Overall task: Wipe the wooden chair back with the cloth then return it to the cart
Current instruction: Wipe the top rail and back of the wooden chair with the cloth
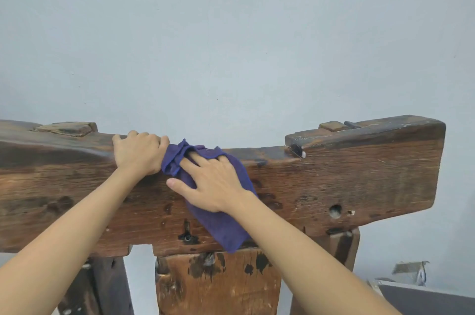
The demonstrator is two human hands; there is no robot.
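A heavy dark wooden chair back (347,181) with a dipped top rail spans the view. A purple cloth (221,227) drapes over the rail's middle and hangs down its front face. My right hand (210,181) presses the cloth against the wood, its fingers spread and partly tucked into the folds at the top. Just left of the cloth, my left hand (140,151) grips the top edge of the rail, fingers curled over it. The cart is out of view.
A plain pale grey wall (231,45) stands close behind the chair. Vertical wooden slats (218,286) and posts run down below the rail. A dark flat surface with a light edge (421,299) shows at the bottom right corner.
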